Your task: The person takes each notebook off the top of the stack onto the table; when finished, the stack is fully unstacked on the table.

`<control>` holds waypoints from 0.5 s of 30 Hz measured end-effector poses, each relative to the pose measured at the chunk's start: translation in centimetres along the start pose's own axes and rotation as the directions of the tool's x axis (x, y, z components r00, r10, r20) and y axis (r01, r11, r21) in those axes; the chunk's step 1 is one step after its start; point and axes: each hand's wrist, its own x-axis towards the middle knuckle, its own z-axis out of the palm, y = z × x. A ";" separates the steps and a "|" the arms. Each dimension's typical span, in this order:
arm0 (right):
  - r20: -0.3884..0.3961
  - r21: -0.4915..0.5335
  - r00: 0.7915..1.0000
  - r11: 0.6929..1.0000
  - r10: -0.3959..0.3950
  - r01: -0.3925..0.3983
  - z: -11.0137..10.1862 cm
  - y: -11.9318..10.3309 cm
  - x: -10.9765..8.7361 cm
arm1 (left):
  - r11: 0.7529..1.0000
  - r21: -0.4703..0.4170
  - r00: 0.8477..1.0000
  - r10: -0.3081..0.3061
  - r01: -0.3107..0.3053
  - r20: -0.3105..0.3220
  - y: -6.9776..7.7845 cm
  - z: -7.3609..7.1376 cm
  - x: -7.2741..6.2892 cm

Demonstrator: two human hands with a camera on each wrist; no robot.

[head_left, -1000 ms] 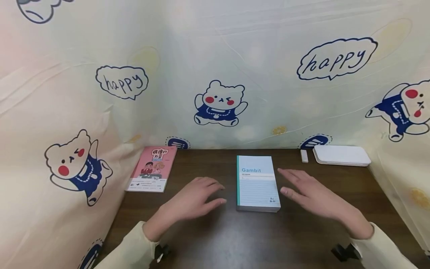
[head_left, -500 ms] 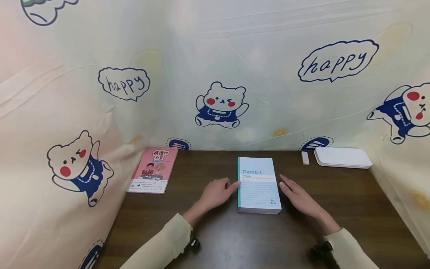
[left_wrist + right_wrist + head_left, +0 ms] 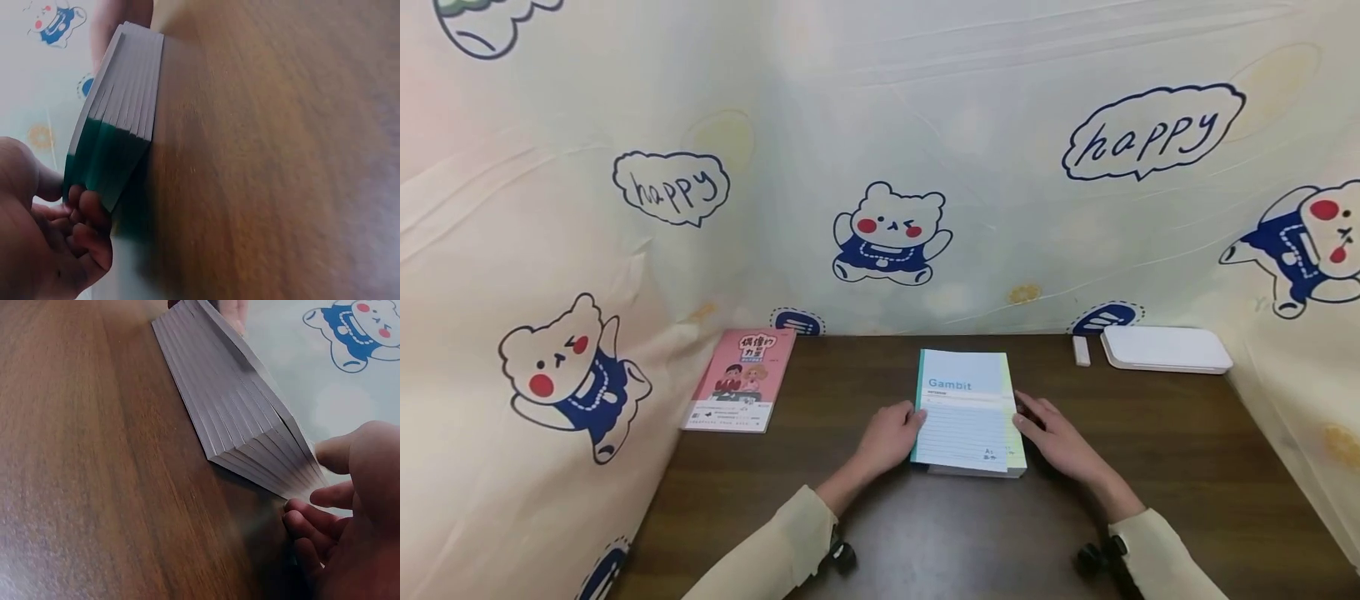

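In the middle of the table lies a stack of notebooks. Its top notebook, pale blue with "Gambit" on the cover and a green spine, sits shifted left, baring a yellowish-green cover below. My left hand pinches this top notebook by its spine edge, thumb above and curled fingers against the green side. At the stack's right edge my right hand rests with its thumb and fingertips touching the side. Its lower fingers are partly in shadow in the right wrist view.
A pink book lies at the back left of the brown table. At the back right are a small white block and a white flat case. A printed cloth surrounds the back and sides.
Both hands have come in to the sides of the stack. The left hand has taken hold of the top notebook, which has slid a little left over the one beneath.
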 end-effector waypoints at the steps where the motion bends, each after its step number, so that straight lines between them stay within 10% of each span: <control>1: -0.003 -0.008 1.000 1.000 -0.002 0.002 0.1 0.1 0.1 | 1.000 -0.001 1.000 -0.015 0.015 -0.013 -0.2 -0.3 -0.2; 15: -0.032 -0.006 0.999 1.000 -0.011 0.011 0.3 0.0 0.1 | 0.985 0.085 0.956 -0.122 0.149 -0.267 -6.8 -6.7 -3.4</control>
